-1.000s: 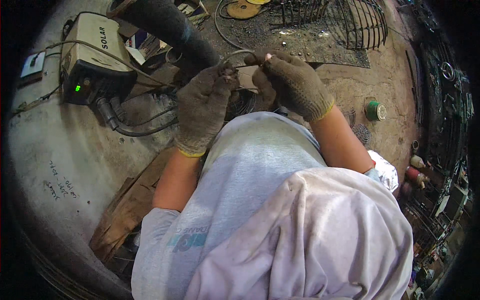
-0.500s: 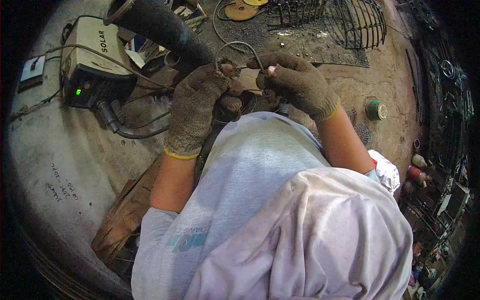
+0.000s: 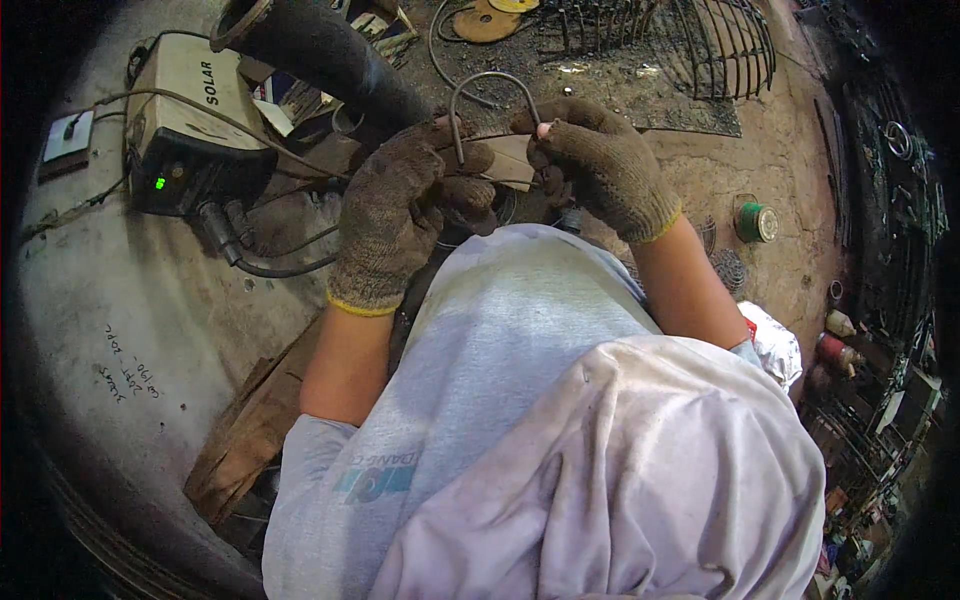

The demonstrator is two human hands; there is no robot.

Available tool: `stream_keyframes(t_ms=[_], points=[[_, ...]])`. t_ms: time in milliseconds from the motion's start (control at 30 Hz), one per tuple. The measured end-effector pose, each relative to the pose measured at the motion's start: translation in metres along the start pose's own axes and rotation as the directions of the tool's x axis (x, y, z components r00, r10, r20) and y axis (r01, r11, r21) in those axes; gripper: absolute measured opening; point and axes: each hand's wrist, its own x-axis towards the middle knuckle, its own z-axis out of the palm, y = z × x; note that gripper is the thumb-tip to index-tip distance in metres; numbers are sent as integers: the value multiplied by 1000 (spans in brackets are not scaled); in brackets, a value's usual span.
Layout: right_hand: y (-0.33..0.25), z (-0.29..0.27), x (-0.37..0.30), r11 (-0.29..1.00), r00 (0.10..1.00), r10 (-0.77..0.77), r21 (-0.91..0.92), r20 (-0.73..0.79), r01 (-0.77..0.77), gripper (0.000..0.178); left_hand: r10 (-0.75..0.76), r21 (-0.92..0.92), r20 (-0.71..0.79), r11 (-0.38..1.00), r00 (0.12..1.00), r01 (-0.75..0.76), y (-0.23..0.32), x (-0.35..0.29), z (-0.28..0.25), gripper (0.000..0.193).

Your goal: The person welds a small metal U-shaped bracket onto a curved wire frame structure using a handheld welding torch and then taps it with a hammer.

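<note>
A thin metal rod (image 3: 497,75) bent into an upside-down U stands between my hands. My right hand (image 3: 610,170), in a dirty brown knit glove with bare fingertips, is closed and pinches its right leg between thumb and fingers. On the other side, my left hand (image 3: 390,215), gloved alike, has its thumb and fingers spread, and the rod's left leg crosses in front of them with its end showing. A thin dark line, perhaps wire, runs between the hands lower down; what it belongs to is hidden.
A boxy beige-and-black machine (image 3: 195,120) with cables stands at the left. Behind it a dark pipe (image 3: 320,60) slants across. A curved bar cage (image 3: 730,50) lies at the far right, a green spool (image 3: 755,222) nearer. Dark metal bars (image 3: 885,200) line the right edge.
The U-shaped rod has risen and shifted right. My left fingers have loosened from its left leg, whose end now shows. My right hand keeps its pinch.
</note>
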Motion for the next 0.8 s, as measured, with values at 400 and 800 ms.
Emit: stream_keyframes(t_ms=[400,800], points=[[-10,3,-24,996,988,-51,61,-146,60,28,-83,131,-100,987,992,96,-1,13,26,29],[6,-141,-87,973,936,-228,-98,-270,209,41,-251,88,88,966,964,243,-32,76,123,27]])
